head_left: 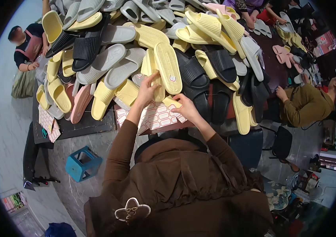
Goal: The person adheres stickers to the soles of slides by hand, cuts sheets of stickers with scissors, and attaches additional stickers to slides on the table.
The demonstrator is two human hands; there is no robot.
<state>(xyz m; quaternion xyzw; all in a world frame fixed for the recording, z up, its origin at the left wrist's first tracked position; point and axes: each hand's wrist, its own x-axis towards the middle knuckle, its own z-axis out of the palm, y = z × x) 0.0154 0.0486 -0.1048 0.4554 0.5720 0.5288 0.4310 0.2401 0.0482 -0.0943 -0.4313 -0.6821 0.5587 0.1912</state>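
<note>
My left hand (147, 91) is closed on a yellow slipper (159, 90) at the near edge of a big pile. Against it leans another yellow slipper (168, 65), sole outward, with a small sticker (172, 78) near its lower end. My right hand (186, 108) has its thumb and fingers bent together by a pale yellow piece (170, 102), whose kind I cannot make out. Beneath both hands lie sheets of red-bordered white labels (156, 117) on the table edge. Black slippers (197, 75) lie just right of my hands.
Grey slippers (114, 57) and a pink one (82, 103) are heaped on the left. More label sheets (49, 122) hang over the table corner. A blue stool (83, 163) stands on the floor. Other people work at the left (30, 45) and right (309, 103).
</note>
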